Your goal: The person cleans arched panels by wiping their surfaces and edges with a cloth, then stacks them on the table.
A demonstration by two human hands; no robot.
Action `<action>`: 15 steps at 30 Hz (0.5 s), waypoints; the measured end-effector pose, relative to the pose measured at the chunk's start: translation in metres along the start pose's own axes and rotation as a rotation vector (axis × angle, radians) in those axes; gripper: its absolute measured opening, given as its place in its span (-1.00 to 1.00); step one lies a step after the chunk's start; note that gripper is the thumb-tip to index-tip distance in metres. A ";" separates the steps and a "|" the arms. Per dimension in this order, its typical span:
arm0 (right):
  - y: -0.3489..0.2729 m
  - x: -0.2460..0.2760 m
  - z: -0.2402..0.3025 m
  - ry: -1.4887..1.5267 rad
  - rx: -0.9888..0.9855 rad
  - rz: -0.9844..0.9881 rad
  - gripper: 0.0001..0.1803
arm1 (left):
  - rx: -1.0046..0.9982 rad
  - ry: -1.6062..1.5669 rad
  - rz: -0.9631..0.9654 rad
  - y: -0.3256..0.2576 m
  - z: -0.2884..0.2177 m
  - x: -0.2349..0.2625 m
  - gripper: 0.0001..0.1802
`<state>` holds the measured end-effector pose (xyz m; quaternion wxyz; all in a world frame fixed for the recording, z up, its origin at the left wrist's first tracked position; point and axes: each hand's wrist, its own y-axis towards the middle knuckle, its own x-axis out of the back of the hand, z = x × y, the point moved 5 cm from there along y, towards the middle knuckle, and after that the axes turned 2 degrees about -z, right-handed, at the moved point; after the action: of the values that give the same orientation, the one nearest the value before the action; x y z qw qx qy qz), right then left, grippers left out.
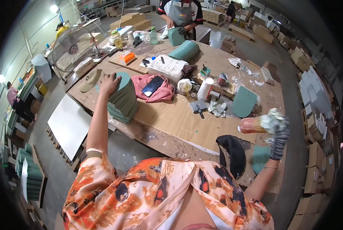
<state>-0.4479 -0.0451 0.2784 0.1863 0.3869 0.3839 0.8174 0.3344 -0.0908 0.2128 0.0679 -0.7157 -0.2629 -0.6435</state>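
Note:
My left hand [109,83] lies flat on top of a stack of green curved panels [122,100] at the left end of the wooden workbench [179,122]. My right hand [277,132], in a grey knit glove, grips an orange-brown cylinder [252,125] wrapped at one end in a crumpled rag, held above the bench's right front corner. A single green panel [244,102] lies flat on the bench behind that hand, and another green piece [261,158] lies at the near edge below it.
A black bag [232,153] lies at the bench's near edge. A red checked cloth with a phone [153,86], a white roll [205,89], cans and rags clutter the middle. Another person [181,15] works on a green panel at the far end. A fan [71,48] stands left.

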 end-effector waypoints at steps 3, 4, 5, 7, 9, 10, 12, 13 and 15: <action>-0.002 -0.016 0.011 0.133 -0.132 0.055 -0.53 | -0.007 -0.025 -0.012 -0.001 -0.013 -0.003 -0.36; -0.003 -0.010 0.010 0.134 -0.139 0.029 -0.55 | -0.001 -0.034 -0.029 -0.002 -0.010 -0.001 -0.35; -0.002 0.001 0.011 0.116 -0.162 0.012 -0.55 | 0.018 -0.048 -0.012 -0.002 -0.003 -0.001 -0.33; -0.002 0.042 0.021 -0.104 -0.107 -0.151 -0.46 | 0.057 -0.067 0.010 -0.004 0.013 -0.003 -0.31; 0.004 0.089 0.109 -0.626 0.628 -0.309 -0.49 | 0.041 -0.054 0.024 -0.002 0.014 -0.007 -0.31; -0.014 0.144 0.045 -0.581 0.522 -0.380 -0.53 | 0.047 -0.072 0.027 0.003 0.010 -0.010 -0.31; 0.021 0.169 0.098 -1.027 0.589 -0.343 -0.53 | 0.039 -0.049 0.041 0.004 0.006 -0.011 -0.30; 0.024 0.183 0.104 -1.035 0.565 -0.416 -0.53 | 0.033 -0.058 0.044 0.004 0.004 -0.009 -0.30; 0.007 0.206 0.115 -0.936 0.500 -0.574 -0.53 | 0.019 -0.072 0.047 0.004 0.001 -0.008 -0.29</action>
<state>-0.4889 0.1301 0.4312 0.4521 0.6187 0.5308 0.3621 0.3373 -0.0964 0.2060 0.0805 -0.7438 -0.2544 -0.6128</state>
